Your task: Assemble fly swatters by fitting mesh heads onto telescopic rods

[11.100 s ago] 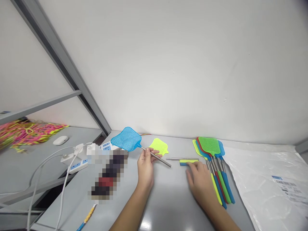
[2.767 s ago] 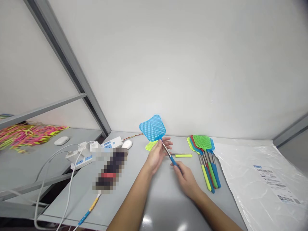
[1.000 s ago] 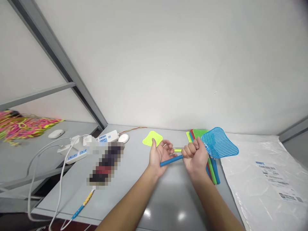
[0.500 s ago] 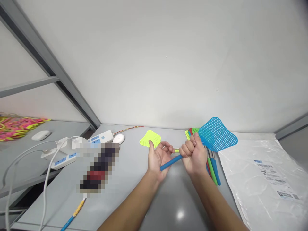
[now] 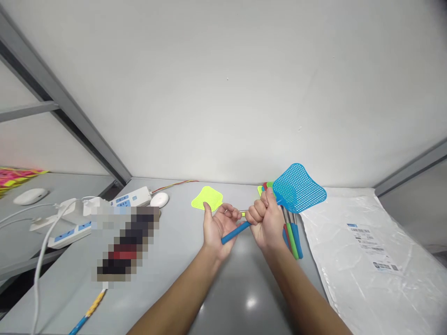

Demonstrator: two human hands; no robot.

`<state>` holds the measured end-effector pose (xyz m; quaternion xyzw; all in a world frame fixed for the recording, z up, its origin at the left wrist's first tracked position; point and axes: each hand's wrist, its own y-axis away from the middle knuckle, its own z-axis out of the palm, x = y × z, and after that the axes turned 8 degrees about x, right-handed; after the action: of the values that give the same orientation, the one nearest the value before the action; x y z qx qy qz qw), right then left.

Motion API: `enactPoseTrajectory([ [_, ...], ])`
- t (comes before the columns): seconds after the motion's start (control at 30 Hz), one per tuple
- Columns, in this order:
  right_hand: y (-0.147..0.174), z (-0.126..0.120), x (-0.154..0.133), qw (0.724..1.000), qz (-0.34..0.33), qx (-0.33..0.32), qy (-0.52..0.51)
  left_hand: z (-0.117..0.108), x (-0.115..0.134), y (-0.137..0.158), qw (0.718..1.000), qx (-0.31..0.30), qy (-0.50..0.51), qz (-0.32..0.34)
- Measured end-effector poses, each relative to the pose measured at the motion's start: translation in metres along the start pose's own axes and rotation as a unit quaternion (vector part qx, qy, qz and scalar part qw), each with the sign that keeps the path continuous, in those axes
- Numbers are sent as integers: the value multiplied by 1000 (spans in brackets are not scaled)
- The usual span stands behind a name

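Observation:
My right hand (image 5: 268, 222) is closed round a blue fly swatter (image 5: 300, 188), just below its perforated head, which points up to the right. The swatter's blue handle (image 5: 235, 232) slants down to the left, its end against the palm of my left hand (image 5: 220, 230). That hand is open, palm up, thumb raised and fingers loosely curled. Behind it lies a yellow fly swatter (image 5: 207, 198) on the table. More swatters, with a green handle (image 5: 292, 241) and a blue handle (image 5: 296, 239) showing, lie beyond my right hand, which partly hides them.
A white plastic mailer bag (image 5: 335, 251) with a label covers the table's right side. On the left are power strips (image 5: 131, 199) with plugs and white cables, a round white device (image 5: 159, 200) and a pixelated dark object (image 5: 127, 246). A wall (image 5: 216, 102) rises behind the table.
The whole view has shifted, so table, hands and objects sit further left in it. Both hands keep nearly the same pose on the blue fly swatter.

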<state>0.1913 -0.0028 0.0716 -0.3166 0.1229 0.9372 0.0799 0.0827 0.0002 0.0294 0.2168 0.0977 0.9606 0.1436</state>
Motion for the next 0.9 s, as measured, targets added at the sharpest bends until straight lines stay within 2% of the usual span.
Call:
enactPoseTrajectory([
  [0.13, -14, -11, 3, 999, 27, 14, -34, 6, 1, -2, 997, 4, -73, 26],
  [0.23, -24, -20, 4, 998, 27, 33, -56, 9, 3, -2, 978, 27, -203, 43],
  [0.3, -28, -25, 0, 997, 2, 49, -58, 7, 7, 1, 944, 13, -329, 20],
  [0.4, -30, -34, -8, 996, -30, 65, -60, -2, 18, 10, 862, -45, -505, -28],
  [0.47, -31, -40, -13, 995, -36, 74, -63, -10, 26, 18, 819, -80, -567, -30],
  [0.5, -31, -42, -15, 994, -37, 78, -63, -14, 30, 21, 809, -94, -580, -21],
  [0.57, -32, -47, -16, 994, -34, 83, -57, -21, 36, 26, 812, -104, -575, 1],
  [0.7, -32, -50, -15, 995, -19, 75, -60, -30, 37, 29, 839, -82, -537, 11],
  [0.77, -32, -50, -13, 995, -7, 71, -71, -30, 34, 28, 835, -85, -543, 2],
  [0.9, -30, -50, -11, 993, 18, 70, -93, -26, 32, 28, 809, -88, -581, 7],
])
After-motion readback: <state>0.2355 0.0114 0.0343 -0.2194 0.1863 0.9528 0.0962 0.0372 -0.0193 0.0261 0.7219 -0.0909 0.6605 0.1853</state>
